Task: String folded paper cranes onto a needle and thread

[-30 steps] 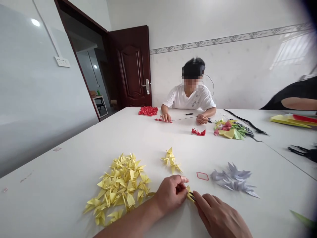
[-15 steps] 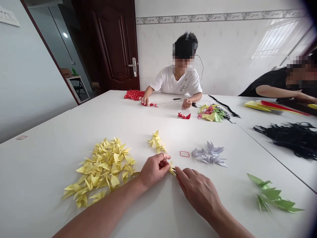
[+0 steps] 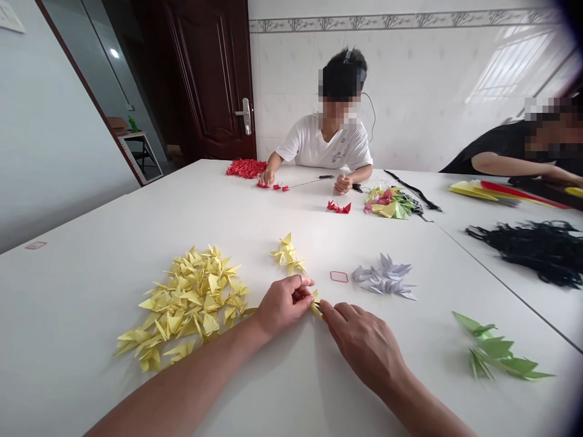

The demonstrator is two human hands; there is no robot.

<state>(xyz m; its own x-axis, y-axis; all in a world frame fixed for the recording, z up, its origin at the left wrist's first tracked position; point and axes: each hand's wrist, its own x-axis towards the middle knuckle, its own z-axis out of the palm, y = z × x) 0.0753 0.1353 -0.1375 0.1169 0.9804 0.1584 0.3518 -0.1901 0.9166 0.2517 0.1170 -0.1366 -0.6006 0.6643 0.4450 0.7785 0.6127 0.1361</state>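
Observation:
My left hand is closed, thumb and fingers pinching a small yellow paper crane. Closed just right of it, my right hand grips a thin dark tool, mostly hidden by the fingers, its end against the crane. I cannot make out the tool's kind. Beyond my left fingertips lie a few loose yellow cranes. To the left, partly behind my forearm, spreads a large pile of yellow paper cranes.
Pale lilac cranes and green cranes lie to the right, near a red-edged label. Black cords are heaped farther right. Opposite, a person in a white shirt handles red cranes; another person leans in at right.
The view has tilted slightly downward. My hands keep nearly the same hold on the crane and the tool. The person opposite has shifted the red cranes slightly.

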